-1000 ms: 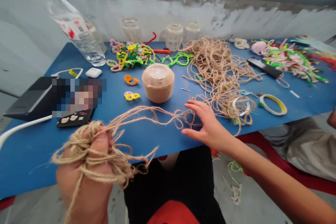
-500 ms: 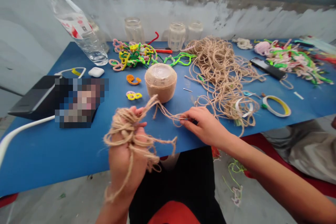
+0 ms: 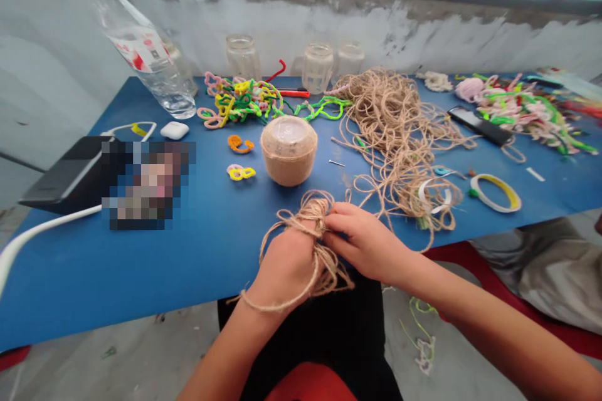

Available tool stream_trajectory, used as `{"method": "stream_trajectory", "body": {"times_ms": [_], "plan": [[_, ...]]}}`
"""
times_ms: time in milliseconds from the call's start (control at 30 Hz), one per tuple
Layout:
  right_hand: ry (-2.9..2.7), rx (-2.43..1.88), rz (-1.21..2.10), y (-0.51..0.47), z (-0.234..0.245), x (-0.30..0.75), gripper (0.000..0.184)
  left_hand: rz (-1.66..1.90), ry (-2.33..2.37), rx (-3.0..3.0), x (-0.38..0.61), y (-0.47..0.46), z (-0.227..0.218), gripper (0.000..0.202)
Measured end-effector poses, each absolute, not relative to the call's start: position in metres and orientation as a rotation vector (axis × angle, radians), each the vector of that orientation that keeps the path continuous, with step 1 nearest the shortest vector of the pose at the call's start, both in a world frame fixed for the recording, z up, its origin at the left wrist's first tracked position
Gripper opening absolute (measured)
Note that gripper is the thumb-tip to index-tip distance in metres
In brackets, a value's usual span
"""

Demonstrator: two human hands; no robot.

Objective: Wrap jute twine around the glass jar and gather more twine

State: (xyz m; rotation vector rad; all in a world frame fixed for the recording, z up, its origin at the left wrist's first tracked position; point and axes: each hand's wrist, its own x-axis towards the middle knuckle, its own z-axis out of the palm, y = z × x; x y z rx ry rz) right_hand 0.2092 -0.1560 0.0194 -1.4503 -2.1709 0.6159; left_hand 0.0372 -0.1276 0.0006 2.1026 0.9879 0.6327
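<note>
Head camera: my left hand [image 3: 286, 263] is closed around a bundle of twine [image 3: 332, 272], holding it over the front edge of the blue table [image 3: 207, 257], with its lower loops hanging above my black trousers [image 3: 324, 332]. One strand curves across the back of my left wrist. My right hand [image 3: 362, 238] comes in against the bundle from the other side, fingers curled and tips pinched on the twine close to my left hand; I can't see exactly which strands they have.

Just beyond my hands sits a round pot [image 3: 288, 163], its sides covered in tan. To its right a nail [image 3: 337, 163] lies on the table, and past that a big loose heap of twine [image 3: 385, 106] spreads forward. Left of the pot are an orange ring [image 3: 235, 143] and a yellow-and-pink piece [image 3: 242, 173], apart from each other.
</note>
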Motion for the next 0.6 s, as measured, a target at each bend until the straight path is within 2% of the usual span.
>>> {"method": "stream_trajectory", "body": {"times_ms": [133,267,600], "plan": [[-2.161,-1.391,0.651,-0.16,0.019,0.21,0.025,0.381,0.999,2.195,0.03,-0.124,0.008,0.041],[-2.047,-1.441,0.679,-0.163,0.015,0.215,0.017,0.186,1.087,2.273,0.023,-0.122,0.02,0.03],[-2.015,-1.47,0.642,-0.162,0.007,0.227,0.018,0.357,1.187,2.122,0.012,-0.128,0.027,0.034]]}}
